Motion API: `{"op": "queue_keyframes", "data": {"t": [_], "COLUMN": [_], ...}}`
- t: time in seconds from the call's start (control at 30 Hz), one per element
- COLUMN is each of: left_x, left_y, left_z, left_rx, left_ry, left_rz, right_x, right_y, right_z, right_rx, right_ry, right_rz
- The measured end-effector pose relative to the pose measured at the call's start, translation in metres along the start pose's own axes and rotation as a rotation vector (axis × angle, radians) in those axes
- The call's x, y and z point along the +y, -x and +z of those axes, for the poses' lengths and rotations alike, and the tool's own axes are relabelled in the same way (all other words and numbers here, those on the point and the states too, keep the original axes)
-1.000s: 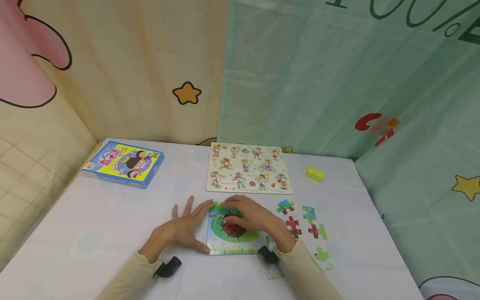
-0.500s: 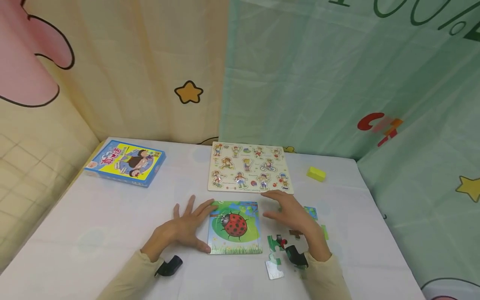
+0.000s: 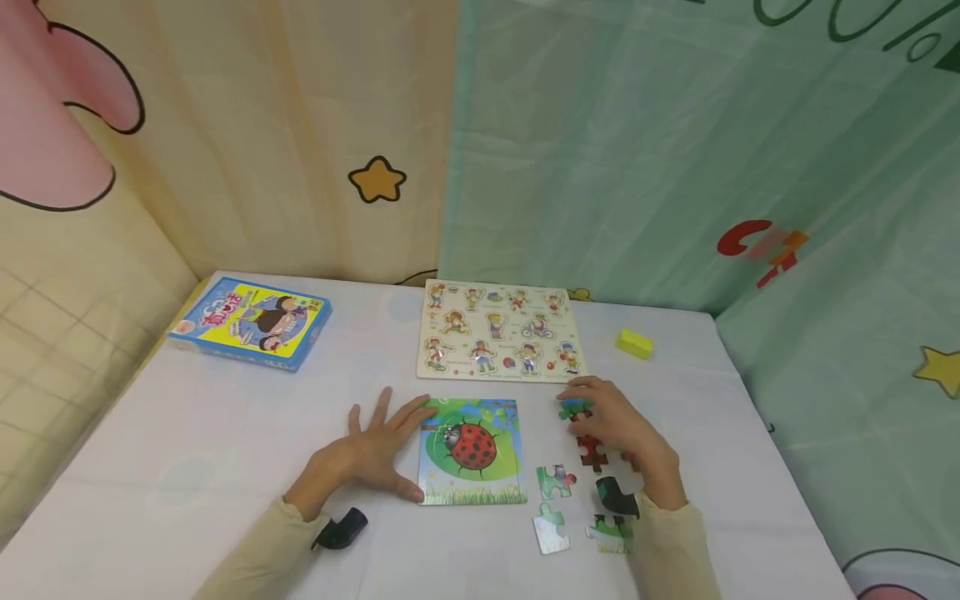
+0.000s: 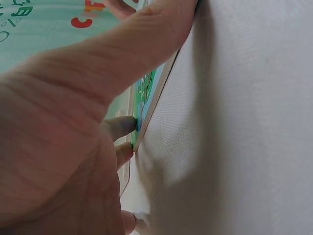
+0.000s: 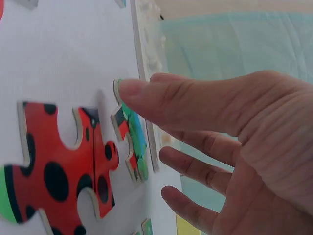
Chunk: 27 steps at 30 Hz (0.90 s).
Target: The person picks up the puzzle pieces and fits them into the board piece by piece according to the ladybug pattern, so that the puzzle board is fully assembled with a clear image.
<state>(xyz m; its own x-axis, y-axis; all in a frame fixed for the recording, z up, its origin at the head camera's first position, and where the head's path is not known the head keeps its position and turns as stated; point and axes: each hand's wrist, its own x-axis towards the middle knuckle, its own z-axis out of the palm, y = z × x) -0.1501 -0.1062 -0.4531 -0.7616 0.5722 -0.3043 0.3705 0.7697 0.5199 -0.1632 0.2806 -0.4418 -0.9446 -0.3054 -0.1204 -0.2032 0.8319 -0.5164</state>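
Right wrist view shows the right hand (image 5: pixel 257 139) with its fingers loose and apart, gripping nothing. Its thumb (image 5: pixel 137 93) is over one end of a blue-green piece (image 5: pixel 132 134); I can't tell if they touch. A red piece (image 5: pixel 68 159) with black dots lies flat just beside that one, nearer the person.

From the head view, the left hand (image 3: pixel 356 461) has its fingers spread wide, not curled round anything. Its thumb touches the near left corner of the bug board (image 3: pixel 474 450), and two of its fingers touch the far left corner. The bug board lies flat between the two hands, with a red ladybug on it.

Between the bug board and the right sleeve (image 3: pixel 675 542) lie a green piece (image 3: pixel 551 480), a pale piece (image 3: pixel 551 535) and a grass piece (image 3: pixel 611 538).

Farther off, the kid board (image 3: pixel 512 335) lies behind the bug board, near but apart. A yellow block (image 3: pixel 634 343) sits to its right. A blue box (image 3: pixel 251 323) lies far over on the left. All of these rest on a white table (image 3: pixel 195 483). Behind hang a cream curtain (image 3: pixel 285 167) and a green curtain (image 3: pixel 600 167).
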Motion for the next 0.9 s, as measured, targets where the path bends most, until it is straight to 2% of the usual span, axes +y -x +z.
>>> {"op": "queue_keyframes", "data": {"t": [0.27, 0.67, 0.9], "left_x": [-0.0022, -0.0016, -0.0069], "left_y": [-0.0048, -0.0060, -0.0073], "left_z": [0.0036, 0.0033, 0.0048], "left_rx": [-0.001, -0.001, -0.001], "left_ry": [0.000, -0.010, -0.005], "left_rz": [-0.001, -0.001, -0.019], "right_x": [0.0096, 0.0108, 0.0097], "right_y": [0.0002, -0.0006, -0.0047], "right_z": [0.0006, 0.0009, 0.0042], "right_rx": [0.015, 0.041, 0.061], "right_ry": [0.008, 0.028, 0.019], "right_rz": [0.020, 0.076, 0.104]}}
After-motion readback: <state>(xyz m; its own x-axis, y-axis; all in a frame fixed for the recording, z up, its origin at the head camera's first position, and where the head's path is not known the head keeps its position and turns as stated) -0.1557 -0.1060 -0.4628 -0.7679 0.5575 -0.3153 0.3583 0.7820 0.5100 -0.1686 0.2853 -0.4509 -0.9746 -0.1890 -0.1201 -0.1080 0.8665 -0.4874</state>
